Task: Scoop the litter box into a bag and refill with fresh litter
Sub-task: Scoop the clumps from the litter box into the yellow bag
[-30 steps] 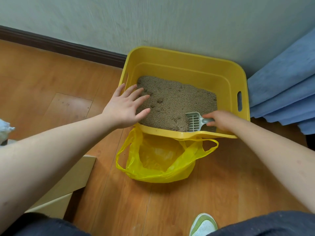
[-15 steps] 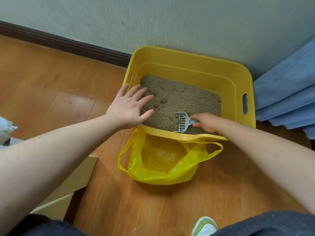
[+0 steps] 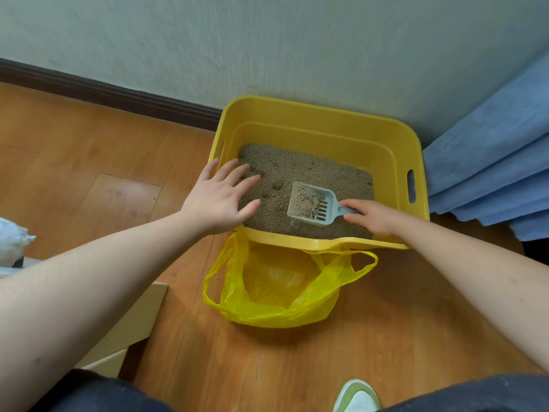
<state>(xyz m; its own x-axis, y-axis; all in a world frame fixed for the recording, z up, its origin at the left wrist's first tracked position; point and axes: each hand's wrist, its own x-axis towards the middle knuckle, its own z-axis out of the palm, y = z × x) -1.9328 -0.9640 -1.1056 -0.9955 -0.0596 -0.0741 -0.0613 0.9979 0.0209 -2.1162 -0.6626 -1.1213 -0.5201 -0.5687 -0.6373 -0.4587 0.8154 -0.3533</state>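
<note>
Since the last frame I see the scoop (image 3: 310,207) has come up out of the litter (image 3: 300,176) and swung toward the middle of the box, now carrying a small heap of granules; before, its blade was dug in near the front wall.

From the head view, my right hand (image 3: 370,216) grips the scoop's handle, fingers curled around it, the slotted blade pointing left just above the litter surface. My left hand (image 3: 221,200) rests on the front-left corner of the yellow litter box (image 3: 320,126), fingers spread and straight, fingertips over the litter and the palm over the rim. The box stands on the wooden floor (image 3: 89,162) against the wall (image 3: 267,40), its litter piled toward the front and left. The yellow plastic bag (image 3: 285,295) sits open on the floor just in front of the box, its mouth touching the front rim. A blue curtain (image 3: 487,156) hangs at the right, beside the box. A shoe (image 3: 356,396) shows at the bottom edge.
</note>
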